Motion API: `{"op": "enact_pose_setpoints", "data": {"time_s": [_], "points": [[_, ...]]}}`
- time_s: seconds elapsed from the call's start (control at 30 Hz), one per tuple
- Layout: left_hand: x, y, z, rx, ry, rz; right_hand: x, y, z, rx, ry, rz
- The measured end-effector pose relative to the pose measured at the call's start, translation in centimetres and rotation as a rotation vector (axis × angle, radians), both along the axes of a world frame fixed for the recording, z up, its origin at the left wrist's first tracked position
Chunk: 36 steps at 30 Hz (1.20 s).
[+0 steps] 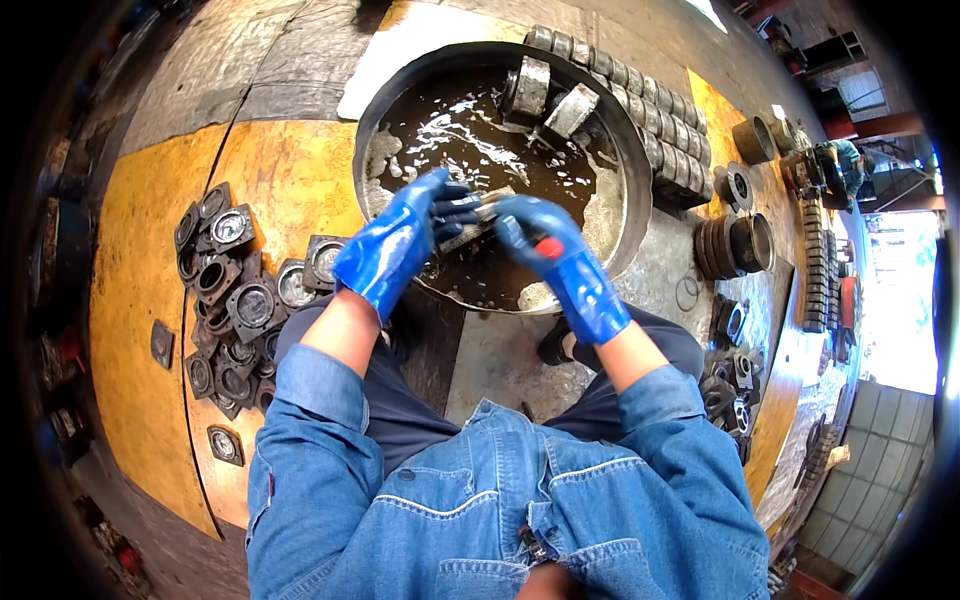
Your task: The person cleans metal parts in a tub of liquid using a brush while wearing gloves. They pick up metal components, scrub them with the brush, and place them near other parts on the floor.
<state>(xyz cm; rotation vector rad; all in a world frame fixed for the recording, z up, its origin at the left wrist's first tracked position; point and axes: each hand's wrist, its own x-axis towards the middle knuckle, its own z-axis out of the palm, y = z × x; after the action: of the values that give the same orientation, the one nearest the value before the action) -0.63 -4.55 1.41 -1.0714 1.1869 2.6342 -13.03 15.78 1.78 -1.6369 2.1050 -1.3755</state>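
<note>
Both of my hands wear blue rubber gloves over a round metal basin (640, 190) of dark, foamy liquid. My left hand (390, 245) has its fingers stretched out toward the right hand, their tips dark and wet. My right hand (548, 245) is closed, with a red spot on the glove; a small tan piece (488, 211) shows at its fingertips, too small to name. Just below the hands, a blocky metal part (468, 238) is partly hidden by them. Two metal blocks, one upright (530, 92) and one tilted (571, 112), stand in the liquid at the far side.
A heap of dark flanged metal parts (252, 305) lies left on a yellow board (135, 330). Rows of cylindrical castings (680, 140) stand behind the basin at right. Metal rings (735, 247) and more parts (735, 390) lie right. Another person (848, 170) is far right.
</note>
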Motion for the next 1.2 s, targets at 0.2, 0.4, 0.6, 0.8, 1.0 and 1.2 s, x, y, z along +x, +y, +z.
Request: {"op": "enact_pose_setpoints", "data": {"time_s": [0.2,0.4,0.6,0.8,1.0,1.2], "points": [[0.4,6.5,-2.4,0.300,-0.021,-0.299,-8.5,-0.1,-1.2,0.326,-0.936,-0.469],[4.1,6.8,-3.1,0.469,0.239,-0.160,-3.2,-7.3,1.7,0.358,-0.789,-0.415],[4.8,7.6,-4.8,-0.046,0.311,-0.248,-3.3,-8.3,-3.0,0.490,-0.707,-0.320],[2.5,6.5,0.1,-1.352,0.380,-0.352,-1.8,-1.8,-2.6,0.330,-0.964,-0.636],[-0.5,5.8,0.1,-0.781,0.192,-0.230,1.8,2.0,-1.4,0.111,-1.316,-0.561],[-3.0,5.1,-4.7,-0.413,0.018,-0.207,-4.1,1.7,-1.5,-0.029,-1.278,-0.502]]}}
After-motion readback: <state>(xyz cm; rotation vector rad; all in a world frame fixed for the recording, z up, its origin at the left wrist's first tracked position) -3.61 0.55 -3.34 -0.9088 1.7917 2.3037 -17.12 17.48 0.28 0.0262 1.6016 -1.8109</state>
